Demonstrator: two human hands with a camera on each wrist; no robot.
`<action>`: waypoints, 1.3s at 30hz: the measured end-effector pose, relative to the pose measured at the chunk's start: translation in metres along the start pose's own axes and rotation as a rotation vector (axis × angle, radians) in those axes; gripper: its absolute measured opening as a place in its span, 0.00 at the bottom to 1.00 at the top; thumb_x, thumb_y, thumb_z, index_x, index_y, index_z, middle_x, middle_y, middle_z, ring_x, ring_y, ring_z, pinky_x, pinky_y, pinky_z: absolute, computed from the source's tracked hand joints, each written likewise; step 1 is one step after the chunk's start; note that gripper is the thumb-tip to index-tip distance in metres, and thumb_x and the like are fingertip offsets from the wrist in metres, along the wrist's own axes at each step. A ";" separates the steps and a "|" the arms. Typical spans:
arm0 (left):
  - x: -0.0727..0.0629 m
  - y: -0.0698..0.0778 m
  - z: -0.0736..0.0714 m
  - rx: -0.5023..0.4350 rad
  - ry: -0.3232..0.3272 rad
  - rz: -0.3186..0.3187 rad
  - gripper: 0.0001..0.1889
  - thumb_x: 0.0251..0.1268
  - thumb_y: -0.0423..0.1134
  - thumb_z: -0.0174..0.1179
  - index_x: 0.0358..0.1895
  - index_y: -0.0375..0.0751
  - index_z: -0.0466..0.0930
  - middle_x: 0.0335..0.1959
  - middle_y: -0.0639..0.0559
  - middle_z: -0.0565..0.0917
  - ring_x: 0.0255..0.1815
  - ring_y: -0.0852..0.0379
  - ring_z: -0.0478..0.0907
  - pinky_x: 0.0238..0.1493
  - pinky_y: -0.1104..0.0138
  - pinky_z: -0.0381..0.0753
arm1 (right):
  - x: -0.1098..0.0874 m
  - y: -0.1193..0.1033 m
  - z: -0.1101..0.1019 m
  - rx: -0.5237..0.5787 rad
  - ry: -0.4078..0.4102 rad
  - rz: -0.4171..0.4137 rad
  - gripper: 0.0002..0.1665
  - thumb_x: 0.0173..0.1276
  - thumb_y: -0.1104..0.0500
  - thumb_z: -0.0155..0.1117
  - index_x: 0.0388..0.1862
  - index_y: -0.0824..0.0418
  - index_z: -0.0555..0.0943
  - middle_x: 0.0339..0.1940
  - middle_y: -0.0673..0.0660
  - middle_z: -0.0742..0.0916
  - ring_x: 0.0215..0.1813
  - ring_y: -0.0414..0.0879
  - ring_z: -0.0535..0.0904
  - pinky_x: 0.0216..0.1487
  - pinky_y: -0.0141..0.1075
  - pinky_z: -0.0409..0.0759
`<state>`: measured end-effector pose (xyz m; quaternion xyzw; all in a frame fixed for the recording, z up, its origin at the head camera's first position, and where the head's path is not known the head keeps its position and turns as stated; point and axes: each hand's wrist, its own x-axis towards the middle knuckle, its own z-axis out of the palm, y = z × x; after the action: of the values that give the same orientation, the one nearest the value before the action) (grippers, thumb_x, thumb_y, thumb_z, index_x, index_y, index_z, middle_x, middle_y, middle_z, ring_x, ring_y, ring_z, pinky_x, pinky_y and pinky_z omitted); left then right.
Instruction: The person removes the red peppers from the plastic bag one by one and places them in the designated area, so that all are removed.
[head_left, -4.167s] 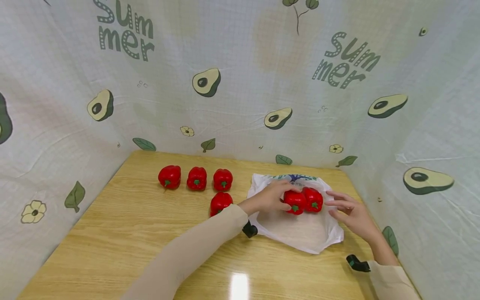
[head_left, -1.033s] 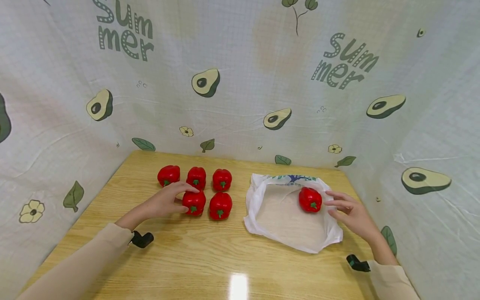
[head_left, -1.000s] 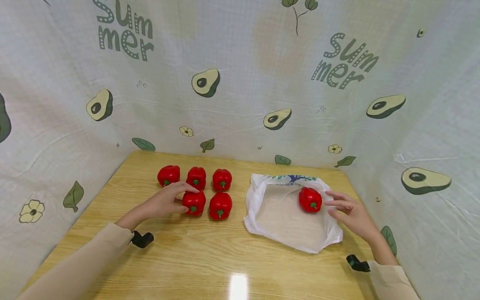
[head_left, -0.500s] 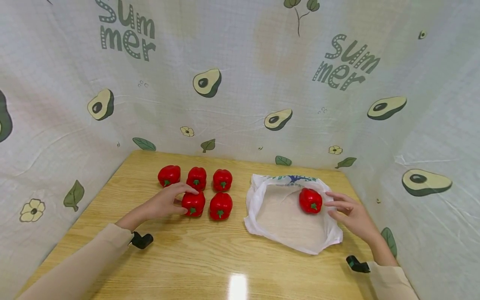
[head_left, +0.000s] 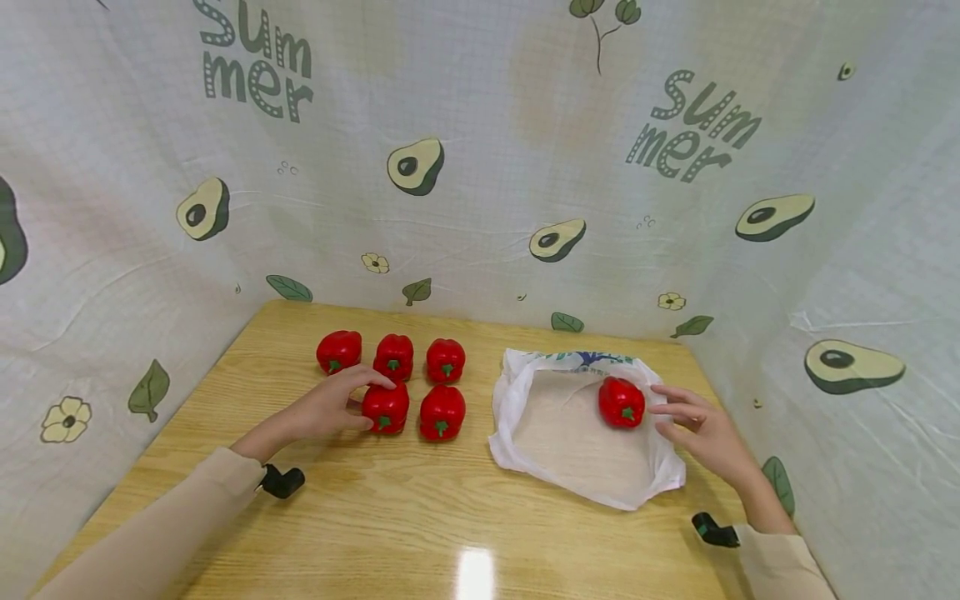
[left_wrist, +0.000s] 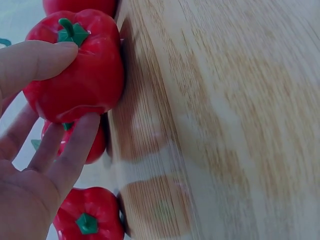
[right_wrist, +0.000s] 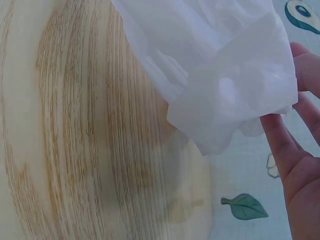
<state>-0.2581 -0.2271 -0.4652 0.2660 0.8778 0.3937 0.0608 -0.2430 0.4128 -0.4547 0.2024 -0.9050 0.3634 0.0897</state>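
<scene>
In the head view my left hand [head_left: 322, 407] grips a red bell pepper [head_left: 386, 408] at the front left of a group on the table. The left wrist view shows the thumb over this bell pepper [left_wrist: 92, 82] near its green stem and the fingertips against the opposite side. My right hand [head_left: 708, 437] is at the right edge of a white plastic bag [head_left: 510, 421], whose mouth gapes. Its fingers reach loosely past that edge; in the right wrist view the bag [right_wrist: 230, 75] hides some fingertips. One bell pepper [head_left: 621, 403] lies inside the bag.
Three bell peppers form a back row: left [head_left: 339, 350], middle [head_left: 393, 357] and right [head_left: 446, 360]. Another bell pepper [head_left: 442, 413] sits just right of the gripped one. Behind the wooden table [head_left: 390, 517] hangs a patterned cloth [head_left: 480, 183], which also covers both sides.
Since the earliest frame, my left hand has carried a bell pepper from the bag leftward to the table. Over the last second it shifts very slightly left. The right hand stays put.
</scene>
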 end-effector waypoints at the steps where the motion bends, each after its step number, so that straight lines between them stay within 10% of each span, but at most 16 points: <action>1: 0.000 0.000 0.000 -0.007 -0.002 -0.006 0.32 0.59 0.27 0.77 0.65 0.54 0.80 0.67 0.49 0.76 0.67 0.45 0.74 0.60 0.57 0.87 | 0.000 0.000 0.000 0.002 -0.002 0.001 0.13 0.73 0.65 0.73 0.55 0.63 0.90 0.72 0.64 0.80 0.58 0.21 0.76 0.56 0.18 0.77; 19: 0.002 0.014 -0.005 0.065 -0.018 0.012 0.34 0.60 0.33 0.79 0.68 0.57 0.79 0.72 0.53 0.74 0.73 0.43 0.67 0.65 0.45 0.81 | -0.001 0.002 -0.001 0.003 0.008 -0.005 0.13 0.73 0.65 0.72 0.54 0.65 0.90 0.72 0.64 0.80 0.65 0.22 0.71 0.52 0.21 0.81; 29: 0.029 0.058 -0.007 0.150 0.022 0.158 0.32 0.61 0.35 0.79 0.68 0.60 0.80 0.68 0.58 0.78 0.70 0.51 0.71 0.65 0.46 0.81 | 0.000 0.001 -0.003 0.006 0.001 0.003 0.12 0.74 0.64 0.72 0.54 0.63 0.90 0.72 0.63 0.80 0.68 0.21 0.66 0.56 0.19 0.78; 39: 0.081 0.117 0.028 0.137 -0.053 0.267 0.30 0.64 0.35 0.77 0.70 0.51 0.79 0.69 0.56 0.77 0.69 0.53 0.71 0.66 0.52 0.81 | 0.001 0.004 -0.001 0.032 0.011 -0.017 0.12 0.72 0.67 0.72 0.53 0.66 0.90 0.71 0.66 0.80 0.68 0.24 0.69 0.59 0.18 0.74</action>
<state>-0.2689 -0.1032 -0.3910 0.3941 0.8576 0.3303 0.0129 -0.2451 0.4161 -0.4561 0.2094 -0.8967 0.3782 0.0948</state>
